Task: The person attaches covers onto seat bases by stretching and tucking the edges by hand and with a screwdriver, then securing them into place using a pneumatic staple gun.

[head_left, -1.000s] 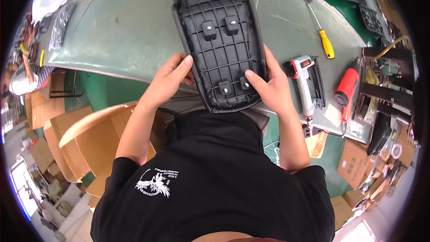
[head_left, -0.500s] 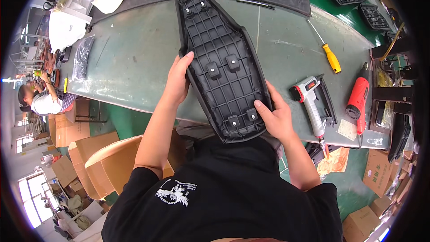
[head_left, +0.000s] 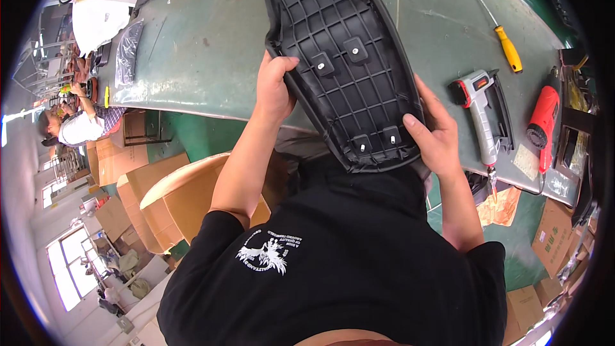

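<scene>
Forearms rise from the near edge, both hands gripping one black ribbed seat base [head_left: 346, 70] held tilted over the green tabletop [head_left: 205, 45]: the left hand [head_left: 274, 90] clasps its left rim, the right hand [head_left: 435, 131] its near right corner. Right of it lie one staple gun [head_left: 483, 112], one red heat gun [head_left: 543, 125] and, farther, one yellow-handled screwdriver [head_left: 509, 48].

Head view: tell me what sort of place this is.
Likely a factory assembly workshop: both hands hold a ribbed black plastic seat base over a green workbench, a staple gun lies beside it, and cardboard boxes stack nearby.
</scene>
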The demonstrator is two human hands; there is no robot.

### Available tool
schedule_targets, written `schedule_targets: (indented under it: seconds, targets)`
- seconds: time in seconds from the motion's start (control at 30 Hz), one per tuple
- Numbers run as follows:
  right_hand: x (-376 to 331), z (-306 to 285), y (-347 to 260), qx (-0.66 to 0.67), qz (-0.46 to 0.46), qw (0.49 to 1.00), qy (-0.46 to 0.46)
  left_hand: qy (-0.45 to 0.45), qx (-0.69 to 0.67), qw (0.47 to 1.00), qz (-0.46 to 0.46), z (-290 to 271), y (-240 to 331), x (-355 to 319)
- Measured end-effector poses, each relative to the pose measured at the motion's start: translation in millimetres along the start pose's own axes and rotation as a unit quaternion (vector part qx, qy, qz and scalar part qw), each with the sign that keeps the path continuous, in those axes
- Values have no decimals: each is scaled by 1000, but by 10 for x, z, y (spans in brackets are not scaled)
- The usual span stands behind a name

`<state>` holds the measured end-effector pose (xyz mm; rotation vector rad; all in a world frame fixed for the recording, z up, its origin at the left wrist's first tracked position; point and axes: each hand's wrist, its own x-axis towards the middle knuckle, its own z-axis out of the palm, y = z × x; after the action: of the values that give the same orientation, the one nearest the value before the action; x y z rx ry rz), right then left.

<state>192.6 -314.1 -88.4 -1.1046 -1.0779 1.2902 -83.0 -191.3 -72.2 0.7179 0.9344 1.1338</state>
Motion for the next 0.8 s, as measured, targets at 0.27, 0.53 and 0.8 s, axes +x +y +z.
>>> schedule_targets:
  seconds: [0.27,0.53,0.8]
  targets:
    - [-349,-229,5,75,-25,997,-3,-96,-51,989,99,45,99,-501]
    - [-418,-373,-49,124,-65,986,-92,-61,-293,945,130,-77,168,-696]
    - [-485,-405,-35,116,-54,987,-99,-4,-241,962,129,24,283,-983]
